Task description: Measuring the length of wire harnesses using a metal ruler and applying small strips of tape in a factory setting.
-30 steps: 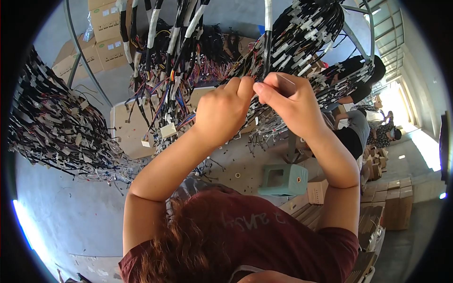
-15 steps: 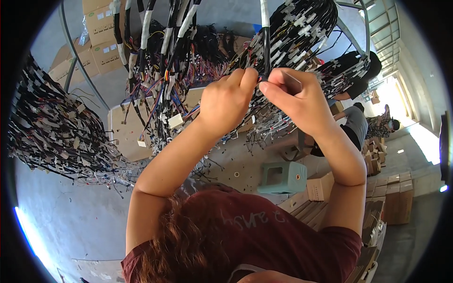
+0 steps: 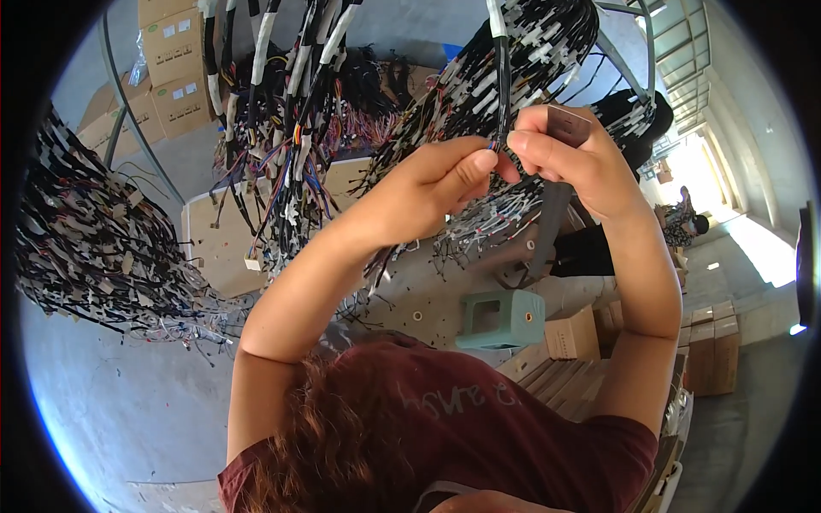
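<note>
A black-taped wire harness [image 3: 502, 81] with a white band hangs down in front of me. My left hand [image 3: 440, 188] is closed around its lower end, thumb and forefinger pinching the wires where the wrap stops. Just to the right, my right hand [image 3: 569, 167] is closed, its thumb and fingertips against the harness. Tucked in that hand is a small flat dark plate [image 3: 568, 126], blade-like, showing above the thumb. A few coloured wires show between the hands; the fingers hide the rest.
Bundled harnesses [image 3: 85, 231] hang at left, with more bundles [image 3: 539, 51] behind my hands. Cartons [image 3: 175, 60] stand at back left. A green stool [image 3: 505, 321] is on the floor below, beside flattened cardboard [image 3: 547, 363]. Co-workers are at right.
Both hands have turned and come slightly lower and to the right. The left thumb now shows on the harness end, and the plate in the right hand faces me more fully.
</note>
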A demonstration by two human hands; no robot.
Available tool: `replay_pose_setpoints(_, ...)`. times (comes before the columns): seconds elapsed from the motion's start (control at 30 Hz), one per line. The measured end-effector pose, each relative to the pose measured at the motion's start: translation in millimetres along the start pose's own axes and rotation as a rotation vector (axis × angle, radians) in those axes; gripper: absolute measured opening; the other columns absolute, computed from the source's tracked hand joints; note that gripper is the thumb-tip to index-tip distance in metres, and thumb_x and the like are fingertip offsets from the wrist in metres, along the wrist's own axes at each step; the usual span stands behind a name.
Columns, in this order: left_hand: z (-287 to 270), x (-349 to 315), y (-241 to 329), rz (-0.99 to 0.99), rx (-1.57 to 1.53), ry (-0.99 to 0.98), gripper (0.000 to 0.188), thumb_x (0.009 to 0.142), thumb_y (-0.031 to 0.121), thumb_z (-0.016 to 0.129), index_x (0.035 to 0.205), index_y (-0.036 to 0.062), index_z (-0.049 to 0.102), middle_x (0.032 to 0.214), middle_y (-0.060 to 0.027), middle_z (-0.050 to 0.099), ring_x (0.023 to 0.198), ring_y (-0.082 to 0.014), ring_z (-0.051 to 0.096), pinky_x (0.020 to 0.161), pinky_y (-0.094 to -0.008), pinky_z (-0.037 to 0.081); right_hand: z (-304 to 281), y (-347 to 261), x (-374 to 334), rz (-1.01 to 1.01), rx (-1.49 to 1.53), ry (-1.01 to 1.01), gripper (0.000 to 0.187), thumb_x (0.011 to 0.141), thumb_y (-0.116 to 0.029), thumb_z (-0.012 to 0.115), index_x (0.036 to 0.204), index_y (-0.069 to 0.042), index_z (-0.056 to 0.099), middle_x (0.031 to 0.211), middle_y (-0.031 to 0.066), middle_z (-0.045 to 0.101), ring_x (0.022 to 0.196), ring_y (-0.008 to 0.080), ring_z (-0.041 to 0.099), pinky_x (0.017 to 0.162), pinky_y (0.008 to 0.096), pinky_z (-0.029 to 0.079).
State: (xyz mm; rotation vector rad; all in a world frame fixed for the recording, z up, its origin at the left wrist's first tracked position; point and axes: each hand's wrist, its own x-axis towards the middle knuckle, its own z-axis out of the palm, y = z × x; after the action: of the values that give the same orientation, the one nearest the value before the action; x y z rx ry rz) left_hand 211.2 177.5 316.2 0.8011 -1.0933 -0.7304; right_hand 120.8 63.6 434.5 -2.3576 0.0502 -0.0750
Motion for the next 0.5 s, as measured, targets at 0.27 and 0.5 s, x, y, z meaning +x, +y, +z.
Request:
replay_pose_setpoints(0.27, 12, 23, -36, 0.562, 1.087, 0.569, 0.013, 0.075, 0.014, 0.054, 0.07, 0.007, 0.044, 0.057, -0.0063, 0.048, 0.045, -0.0248, 0.05, 0.036, -0.0322, 0.038, 22, -3, -10, 0.155, -0.244, 0.204, 0.025, 0.079, -0.018, 0.053, 0.064, 0.002, 0.05, 0.053, -0.0003, 0.044, 0.051, 0.0058, 0.033, 0.047, 0.0233, 0.03)
replay_pose_setpoints(0.5, 14, 56, -68, 0.716, 0.998, 0.597, 0.012, 0.066, 0.007, 0.056, 0.074, 0.0054, 0.046, 0.061, -0.0079, 0.051, 0.044, -0.0255, 0.05, 0.038, -0.0331, 0.041, 31, -1, 10, 0.059, -0.694, 0.328, 0.019, 0.075, -0.018, 0.051, 0.067, 0.0, 0.053, 0.056, 0.0184, 0.05, 0.053, 0.034, 0.05, 0.048, 0.035, 0.039)
